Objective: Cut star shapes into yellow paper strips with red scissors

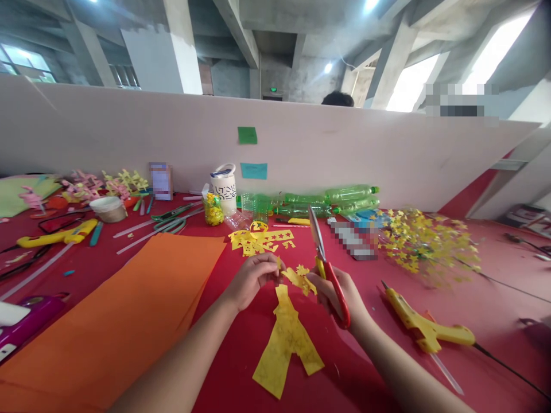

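My left hand (255,281) is closed in a pinch on a small yellow cutout (279,263), whose exact shape is too small to tell. In my right hand (340,291) are red-handled scissors (317,234), their blades pointing up and away from me. The right fingertips also touch a scrap of yellow sheet (297,279) with cut edges, between the two hands. Below them, a larger cut yellow sheet (284,338) lies on the red table (232,367). Beyond the hands are yellow strips with star-shaped holes (275,236).
Orange sheets (142,298) cover the left. Yellow glue guns lie right (424,321) and left (64,235). Green plastic bottles (310,210) and a white cup (224,189) stand or lie near the partition (181,132). A yellow star bunch (424,238) is at right.
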Motion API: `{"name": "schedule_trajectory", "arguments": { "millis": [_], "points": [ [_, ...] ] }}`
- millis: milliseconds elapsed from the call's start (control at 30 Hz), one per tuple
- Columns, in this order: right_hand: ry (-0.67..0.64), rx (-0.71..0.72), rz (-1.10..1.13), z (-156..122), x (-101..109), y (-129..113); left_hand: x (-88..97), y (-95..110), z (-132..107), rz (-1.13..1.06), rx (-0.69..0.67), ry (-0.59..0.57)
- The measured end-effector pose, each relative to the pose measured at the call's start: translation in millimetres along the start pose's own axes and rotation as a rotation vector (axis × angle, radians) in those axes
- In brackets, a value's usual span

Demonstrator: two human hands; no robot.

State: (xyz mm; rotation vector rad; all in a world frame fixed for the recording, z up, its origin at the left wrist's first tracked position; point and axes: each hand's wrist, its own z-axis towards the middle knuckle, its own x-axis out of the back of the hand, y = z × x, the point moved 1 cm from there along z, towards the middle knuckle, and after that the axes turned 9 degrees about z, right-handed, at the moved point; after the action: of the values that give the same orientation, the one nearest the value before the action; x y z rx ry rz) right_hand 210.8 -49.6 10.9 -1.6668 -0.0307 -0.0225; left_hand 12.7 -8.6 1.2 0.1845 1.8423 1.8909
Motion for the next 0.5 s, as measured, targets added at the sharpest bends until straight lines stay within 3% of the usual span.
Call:
{"name": "schedule_trajectory", "arguments": {
  "millis": [100,200,300,400,500],
  "points": [
    [-0.081,0.013,0.042,4,4,-2,-8.8,-3,-4,-0.022,0.074,-0.117],
    [-0.272,-0.057,0.077,4,2,-1,-12.2,-6,-5,0.004,0.096,-0.104],
    [-0.319,-0.112,0.114,1,-3,1,-11.4,-8,-3,0.07,0.104,-0.066],
    [-0.243,-0.074,0.165,0,-5,0,-8.3,-10,3,0.266,0.07,-0.016],
    [-0.084,-0.02,0.196,3,-1,-1,-7.0,-12,8,0.718,-0.035,0.032]
  ]
}}
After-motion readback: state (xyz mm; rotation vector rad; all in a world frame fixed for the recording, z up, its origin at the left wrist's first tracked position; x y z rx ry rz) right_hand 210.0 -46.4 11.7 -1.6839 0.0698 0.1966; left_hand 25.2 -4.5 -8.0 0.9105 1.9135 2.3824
